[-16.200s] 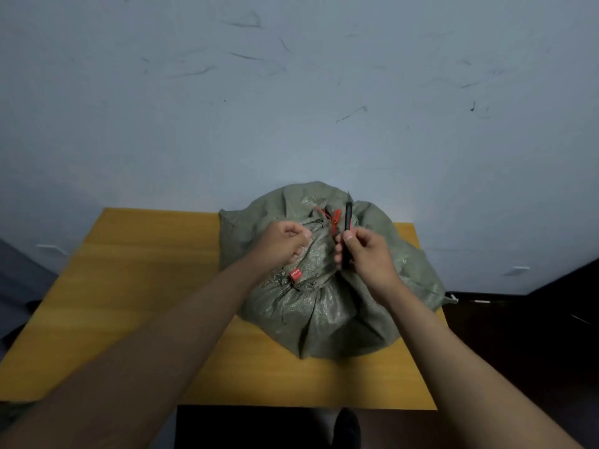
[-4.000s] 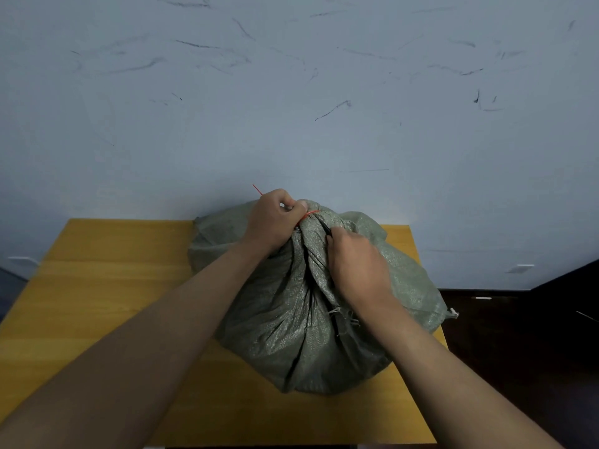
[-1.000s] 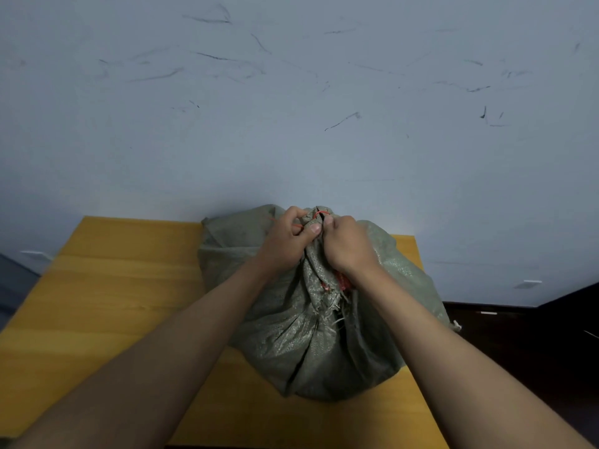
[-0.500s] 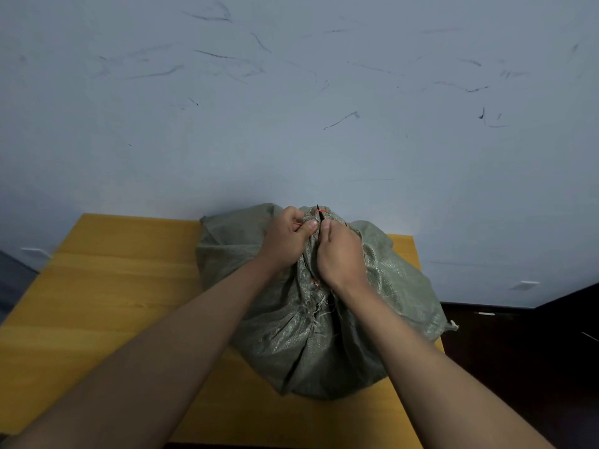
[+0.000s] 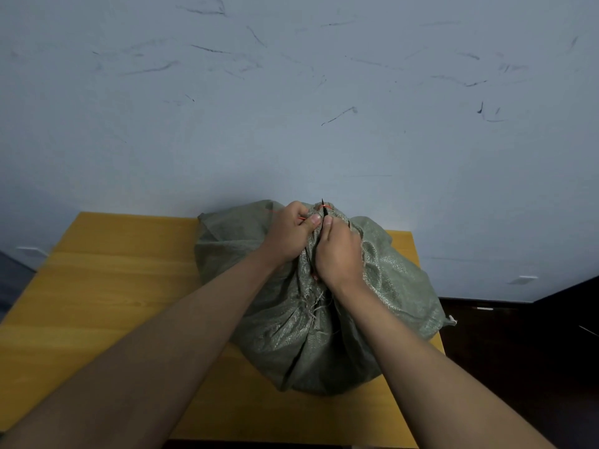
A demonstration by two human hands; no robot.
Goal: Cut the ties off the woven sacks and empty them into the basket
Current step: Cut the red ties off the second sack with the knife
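Head view: left hand [image 5: 288, 236] pinches red tie [image 5: 325, 207]; right hand [image 5: 338, 254], masking sack [image 5: 382, 286] neck, apparently grips blade [image 5: 322, 204].

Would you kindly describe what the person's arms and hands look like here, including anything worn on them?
Both forearms are bare up to the frame's lower edge, with no sleeves showing. The left hand and the right hand are ungloved. No watch, bracelet or ring shows on the visible parts. The nails that show look short and unpainted. Nothing above the forearms is in view.
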